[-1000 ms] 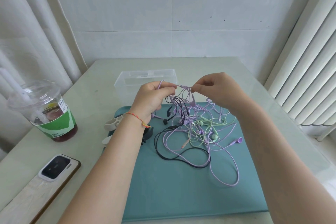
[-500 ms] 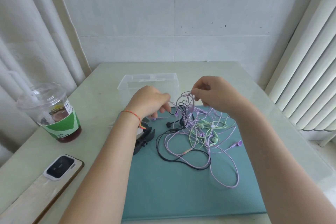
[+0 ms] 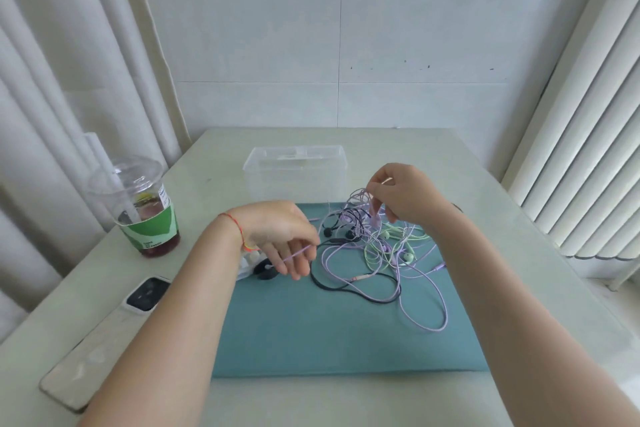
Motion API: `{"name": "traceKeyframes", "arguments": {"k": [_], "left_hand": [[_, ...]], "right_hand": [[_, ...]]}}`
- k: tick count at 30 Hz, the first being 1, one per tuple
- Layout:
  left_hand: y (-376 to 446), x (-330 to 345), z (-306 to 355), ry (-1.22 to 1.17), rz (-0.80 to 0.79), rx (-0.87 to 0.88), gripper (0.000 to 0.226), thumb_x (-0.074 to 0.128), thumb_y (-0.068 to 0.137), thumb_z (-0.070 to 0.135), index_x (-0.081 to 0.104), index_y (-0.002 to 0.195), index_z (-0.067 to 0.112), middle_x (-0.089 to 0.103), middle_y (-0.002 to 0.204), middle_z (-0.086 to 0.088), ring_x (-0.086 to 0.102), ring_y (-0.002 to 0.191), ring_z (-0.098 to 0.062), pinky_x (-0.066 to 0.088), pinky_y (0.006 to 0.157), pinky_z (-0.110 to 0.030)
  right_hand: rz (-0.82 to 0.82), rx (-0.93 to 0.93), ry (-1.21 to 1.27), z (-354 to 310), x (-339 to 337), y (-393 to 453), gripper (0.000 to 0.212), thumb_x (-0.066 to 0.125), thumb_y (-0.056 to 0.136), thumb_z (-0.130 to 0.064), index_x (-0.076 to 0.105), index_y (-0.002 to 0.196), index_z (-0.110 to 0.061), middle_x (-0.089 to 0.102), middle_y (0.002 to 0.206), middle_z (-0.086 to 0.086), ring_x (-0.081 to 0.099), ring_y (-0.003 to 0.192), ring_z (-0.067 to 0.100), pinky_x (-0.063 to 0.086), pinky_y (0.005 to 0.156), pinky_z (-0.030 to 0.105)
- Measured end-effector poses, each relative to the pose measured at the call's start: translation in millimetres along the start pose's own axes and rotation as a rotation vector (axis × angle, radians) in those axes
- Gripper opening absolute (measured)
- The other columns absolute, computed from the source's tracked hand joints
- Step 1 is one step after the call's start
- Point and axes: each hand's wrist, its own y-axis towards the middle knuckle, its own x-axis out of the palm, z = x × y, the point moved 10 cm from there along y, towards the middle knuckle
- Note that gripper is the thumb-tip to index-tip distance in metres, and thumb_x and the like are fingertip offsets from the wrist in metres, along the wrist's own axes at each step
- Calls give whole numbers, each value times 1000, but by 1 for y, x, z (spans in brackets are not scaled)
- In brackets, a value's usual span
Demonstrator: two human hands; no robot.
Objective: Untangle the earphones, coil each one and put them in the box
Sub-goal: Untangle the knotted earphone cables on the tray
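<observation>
We are seeing a clear, glossy plastic box (image 3: 294, 166) | thin rubbery-looking earphones (image 3: 381, 253) cords, smooth | a matt teal cloth-like mat (image 3: 346, 340) | a smooth pale table (image 3: 485, 218) with slight sheen | a clear plastic cup (image 3: 138, 204), paper-like green sleeve.

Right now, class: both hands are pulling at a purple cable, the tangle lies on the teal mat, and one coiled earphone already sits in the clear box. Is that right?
Not quite. The head view shows the clear box holding no earphone. The rest stands: the left hand and right hand pull a purple cable, and the tangle lies on the teal mat.
</observation>
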Motion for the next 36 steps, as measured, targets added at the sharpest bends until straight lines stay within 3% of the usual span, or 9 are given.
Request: {"name": "traceKeyframes", "arguments": {"k": [5,10,14,17,21,25,27,31,36], "left_hand": [[-6,-16,-21,157,159,-102,27,52,87,16,64,65,6,63,58,-11,59,55,-24,49,56,-23],[-9,-23,-23,169,253,-111,26,49,86,14,67,70,5,63,62,-8,54,51,-24,43,51,-22],[-24,-47,12,71,531,240,19,61,90,23,72,84,10,70,64,-1,66,57,-18,45,51,-18],[-40,-46,35,-167,494,476,13,62,94,20,70,94,10,73,77,-8,67,71,-16,52,60,-24],[-62,-62,47,-506,550,702,18,52,98,13,65,86,13,71,75,-7,68,81,-23,54,85,-35],[-71,-110,-21,-1301,892,675,21,38,102,9,52,86,12,53,46,3,55,44,-16,55,62,-30],[-62,-117,-50,-1456,962,541,22,34,101,10,48,84,14,43,40,5,43,34,-12,48,49,-24],[-34,-96,-28,-1336,701,414,21,40,97,13,41,77,19,31,39,9,23,28,-7,20,35,-14],[-28,-73,37,-944,557,504,5,60,89,10,65,88,11,46,58,3,25,36,-6,17,38,-19]], "right_hand": [[-6,5,-169,1,-4,-13,10,56,87,-16,65,87,-10,69,77,1,56,56,12,42,52,22],[-499,-3,-566,7,40,-37,16,64,84,-32,73,74,-24,67,71,-6,60,65,8,50,64,21],[-29,-139,-399,-26,11,-22,13,63,86,-26,70,95,-20,63,84,-1,54,65,9,46,60,25],[-15,-315,-226,-56,27,-26,36,71,83,-30,62,117,-31,51,110,0,48,96,10,38,84,25],[58,-285,-243,-65,36,-16,8,65,87,-34,67,90,-27,58,101,-5,54,102,16,43,89,33],[148,-65,-386,-35,4,-4,16,53,90,-21,68,96,-18,64,102,3,59,98,25,48,91,40],[209,-24,-441,-27,-15,-3,18,56,91,-24,70,99,-18,59,111,9,54,106,28,47,93,41],[216,-64,-311,-45,-36,-2,18,66,88,-29,76,94,-16,69,97,10,60,97,28,51,85,33],[230,-189,-140,-100,-49,-9,19,70,86,-31,72,81,-13,59,64,-4,51,59,9,38,52,19]]}}
